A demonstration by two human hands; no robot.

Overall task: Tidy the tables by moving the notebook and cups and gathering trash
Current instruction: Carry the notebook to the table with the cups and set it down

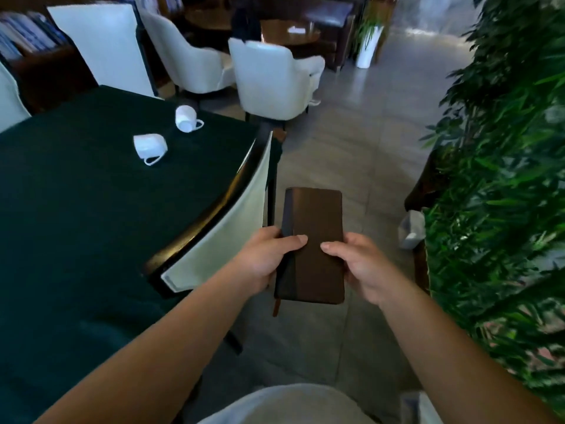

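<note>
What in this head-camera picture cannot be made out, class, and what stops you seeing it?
- Notebook underside: head view, hidden by the cover, left hand and right hand.
- Cups insides: both lie tipped on the table, openings turned away.
- Book titles: blurred, too small.

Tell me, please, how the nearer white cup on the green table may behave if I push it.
The nearer cup lies on its side, so it may roll, though its handle probably stops it soon. The green table looks cloth-covered, so sliding seems unlikely. It looks ceramic, probably breakable.
</note>
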